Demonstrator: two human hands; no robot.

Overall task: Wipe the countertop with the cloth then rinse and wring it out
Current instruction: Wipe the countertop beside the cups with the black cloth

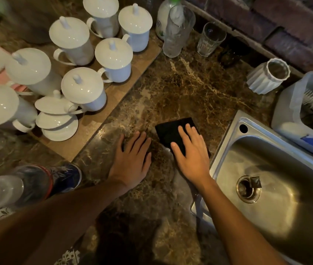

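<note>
Right hand point(192, 155) flat on cloth point(171, 131); left hand point(132, 159) flat on countertop point(180, 88)

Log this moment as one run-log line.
stage: wiping | right hand: flat on cloth | left hand: flat on countertop | sink: right of cloth | rinse: not yet

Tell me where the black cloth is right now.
The black cloth lies flat on the marble countertop under the right hand, just left of the steel sink.
</note>
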